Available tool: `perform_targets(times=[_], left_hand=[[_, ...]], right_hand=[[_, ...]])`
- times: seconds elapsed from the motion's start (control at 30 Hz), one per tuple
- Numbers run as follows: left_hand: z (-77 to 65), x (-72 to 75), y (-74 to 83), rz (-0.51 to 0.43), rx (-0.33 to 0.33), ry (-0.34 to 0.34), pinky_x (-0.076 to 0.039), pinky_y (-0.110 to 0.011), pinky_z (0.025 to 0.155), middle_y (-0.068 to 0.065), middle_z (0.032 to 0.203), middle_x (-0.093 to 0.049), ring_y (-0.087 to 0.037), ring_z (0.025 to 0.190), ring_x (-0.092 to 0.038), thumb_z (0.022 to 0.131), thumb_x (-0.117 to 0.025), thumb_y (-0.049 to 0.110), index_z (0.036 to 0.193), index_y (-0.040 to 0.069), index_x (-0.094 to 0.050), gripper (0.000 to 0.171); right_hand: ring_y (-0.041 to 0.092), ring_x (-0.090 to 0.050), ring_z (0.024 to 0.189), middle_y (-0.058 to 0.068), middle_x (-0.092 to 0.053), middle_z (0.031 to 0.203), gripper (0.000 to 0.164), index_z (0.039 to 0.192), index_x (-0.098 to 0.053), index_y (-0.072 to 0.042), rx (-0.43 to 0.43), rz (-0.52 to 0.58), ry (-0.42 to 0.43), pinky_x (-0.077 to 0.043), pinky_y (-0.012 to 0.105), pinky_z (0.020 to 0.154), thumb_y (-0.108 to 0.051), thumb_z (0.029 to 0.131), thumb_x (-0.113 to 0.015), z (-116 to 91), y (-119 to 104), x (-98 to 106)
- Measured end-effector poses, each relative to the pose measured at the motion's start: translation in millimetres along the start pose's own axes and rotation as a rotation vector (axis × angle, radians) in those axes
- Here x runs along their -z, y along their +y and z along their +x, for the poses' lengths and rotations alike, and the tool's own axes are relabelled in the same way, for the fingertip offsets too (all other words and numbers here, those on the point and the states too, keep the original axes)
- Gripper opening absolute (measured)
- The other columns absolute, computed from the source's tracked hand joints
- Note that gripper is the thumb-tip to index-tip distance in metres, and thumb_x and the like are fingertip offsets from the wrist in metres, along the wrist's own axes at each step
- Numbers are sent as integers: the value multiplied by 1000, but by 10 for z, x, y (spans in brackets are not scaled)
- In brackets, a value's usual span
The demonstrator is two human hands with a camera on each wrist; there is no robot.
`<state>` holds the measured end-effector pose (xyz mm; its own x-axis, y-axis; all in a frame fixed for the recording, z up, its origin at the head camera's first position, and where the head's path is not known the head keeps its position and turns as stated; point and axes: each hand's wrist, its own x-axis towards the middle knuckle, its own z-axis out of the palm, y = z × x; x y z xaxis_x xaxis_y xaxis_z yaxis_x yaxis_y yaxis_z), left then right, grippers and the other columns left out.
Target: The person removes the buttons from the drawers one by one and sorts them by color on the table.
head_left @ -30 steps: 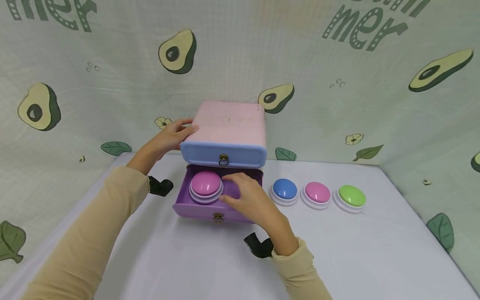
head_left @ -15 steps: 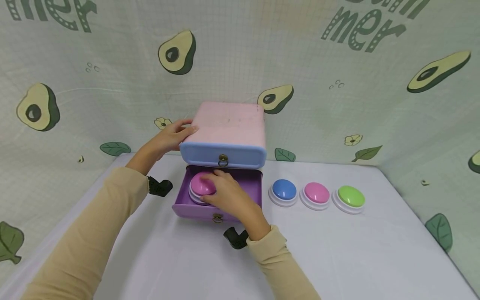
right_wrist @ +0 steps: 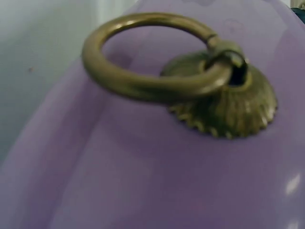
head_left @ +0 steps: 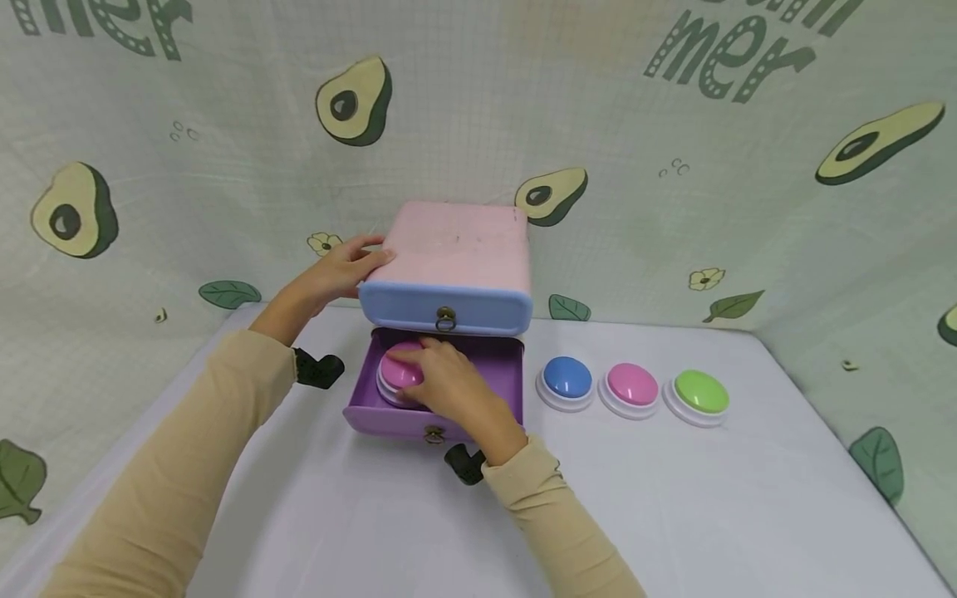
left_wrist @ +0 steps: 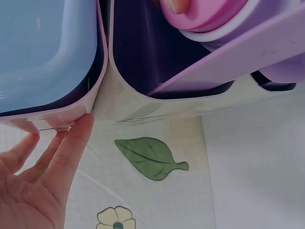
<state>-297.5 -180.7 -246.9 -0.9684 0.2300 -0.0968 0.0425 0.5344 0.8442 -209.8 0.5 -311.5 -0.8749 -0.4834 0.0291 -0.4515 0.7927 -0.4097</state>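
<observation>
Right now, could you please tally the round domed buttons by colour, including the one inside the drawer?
Pink: 2, the held button in the drawer and the middle button outside
Blue button: 1
Green button: 1
Total: 4 buttons

Free room at right in purple drawer (head_left: 504, 365), front wall (head_left: 390, 422) blocking low, blue drawer (head_left: 404, 309) blocking above rear

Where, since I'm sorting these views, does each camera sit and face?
Head: worn on the head, facing forward and down at the pink-topped box and purple drawer; left hand, right hand and sleeves show.
Left wrist: worn there, facing the blue drawer and purple drawer; left hand shows, plus a fingertip at the pink button.
Right wrist: worn there, facing the purple drawer's ring pull close up; no hand shows.
Shared: head and right wrist views both show that ring pull.
</observation>
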Motion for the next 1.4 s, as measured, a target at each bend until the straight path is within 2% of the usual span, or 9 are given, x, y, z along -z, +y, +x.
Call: perform_targets(times=[0.4, 0.7, 1.0, 1.17, 1.4], left_hand=[[-3, -4, -2, -16, -9, -6, -42, -51, 98, -21, 147, -31, -35, 123, -45, 94, -45, 48, 149, 14, -16, 71], [-4, -23, 11, -25, -6, -13, -43, -51, 98, -21, 146, -31, -36, 122, -45, 94, -46, 47, 150, 14, -16, 71], [-5, -25, 12, -15, 4, -4, -45, -48, 96, -21, 146, -32, -35, 118, -49, 94, -45, 47, 149, 14, -17, 70], [-9, -32, 11, -16, 5, -10, -44, -49, 97, -21, 147, -31, -35, 119, -48, 94, -45, 47, 150, 14, -17, 70], [-20, -29, 15, 5, 0, -8, -44, -49, 98, -21, 146, -32, -36, 120, -47, 94, -44, 49, 150, 15, -17, 71]], right_hand=[[27, -46, 122, 10, -47, 137, 50, 130, -56, -29, 13, -8, 37, -40, 41, 102, -31, 82, -71, -42, 6, 9], [27, -47, 114, 8, -52, 127, 45, 126, -60, -27, 12, 13, 87, -46, 42, 91, -29, 82, -71, -111, 37, 28], [27, -45, 112, 10, -50, 129, 44, 126, -59, -27, -17, 36, 83, -48, 43, 86, -33, 84, -69, -207, 63, 88], [27, -44, 106, 11, -52, 124, 43, 126, -60, -26, -13, 78, 120, -47, 42, 82, -33, 84, -68, -295, 112, 134], [26, -45, 107, 12, -53, 119, 42, 126, -60, -26, -24, 82, 180, -47, 43, 81, -35, 85, -66, -426, 153, 230]])
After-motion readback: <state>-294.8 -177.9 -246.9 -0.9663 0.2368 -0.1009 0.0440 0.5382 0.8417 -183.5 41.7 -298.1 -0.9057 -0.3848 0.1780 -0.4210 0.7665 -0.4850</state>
